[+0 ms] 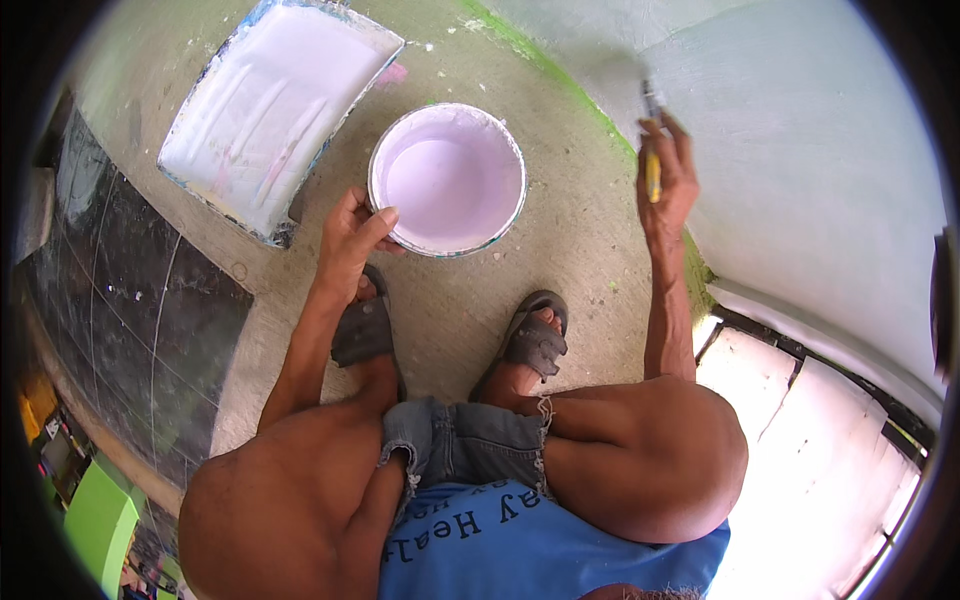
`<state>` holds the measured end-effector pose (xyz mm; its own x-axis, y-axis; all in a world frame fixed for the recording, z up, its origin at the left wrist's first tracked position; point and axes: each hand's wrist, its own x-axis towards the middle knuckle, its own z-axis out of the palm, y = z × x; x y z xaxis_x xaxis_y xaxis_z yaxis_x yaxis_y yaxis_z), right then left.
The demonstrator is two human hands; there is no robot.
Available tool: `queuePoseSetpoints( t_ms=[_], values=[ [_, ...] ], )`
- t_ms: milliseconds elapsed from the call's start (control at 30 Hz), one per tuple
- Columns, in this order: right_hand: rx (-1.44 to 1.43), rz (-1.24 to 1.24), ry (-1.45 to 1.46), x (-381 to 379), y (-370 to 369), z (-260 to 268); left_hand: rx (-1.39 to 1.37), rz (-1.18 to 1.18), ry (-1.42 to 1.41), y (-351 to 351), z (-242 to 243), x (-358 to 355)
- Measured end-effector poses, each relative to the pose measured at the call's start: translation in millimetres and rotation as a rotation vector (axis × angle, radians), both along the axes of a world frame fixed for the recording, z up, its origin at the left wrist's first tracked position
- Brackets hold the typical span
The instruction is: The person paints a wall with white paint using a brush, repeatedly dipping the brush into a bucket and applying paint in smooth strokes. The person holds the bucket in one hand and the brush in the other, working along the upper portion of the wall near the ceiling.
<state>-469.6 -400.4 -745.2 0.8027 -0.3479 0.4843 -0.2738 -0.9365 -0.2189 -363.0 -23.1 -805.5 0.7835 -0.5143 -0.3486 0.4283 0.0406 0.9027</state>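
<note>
My left hand (358, 232) grips the rim of a round paint bucket (448, 180), thumb over the edge and fingers outside. Pale lilac paint (439, 178) lies inside it, and dried paint coats its inner wall. To the right, my right hand (670, 176) is closed around a paintbrush (652, 176) with a yellow handle. The brush's head is blurred and points away from me, close to the pale wall (795, 142). Whether the bristles touch the wall I cannot tell.
A paint tray (281, 112) coated in whitish paint lies left of the bucket on the concrete floor (442, 322). Green paint (555, 67) runs along the wall's foot. Black tiles (142, 300) cover the left side. A bright doorway (810, 450) opens at lower right. My sandalled feet flank the floor below the bucket.
</note>
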Motion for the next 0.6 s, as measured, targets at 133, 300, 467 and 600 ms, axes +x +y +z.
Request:
queuePoseSetpoints(
  t_ms=[133, 300, 467, 600],
  values=[
    [0.136, 0.038, 0.156, -10.3, -19.9, -45.0, -0.022, -0.016, -0.010, -4.2, 1.3, 1.4],
    [0.131, 0.012, 0.140, -15.3, -52.5, -55.0, -0.015, -0.007, -0.002, -4.2, 0.9, -0.1],
    [0.011, -0.077, -0.059, -22.6, -28.8, -8.6, -0.013, 0.005, 0.018, 0.4, -2.4, -0.5],
    [-0.015, -0.101, -0.141, -35.6, -16.7, 1.7, 0.005, 0.010, 0.046, -0.2, -4.5, -0.9]
  ],
)
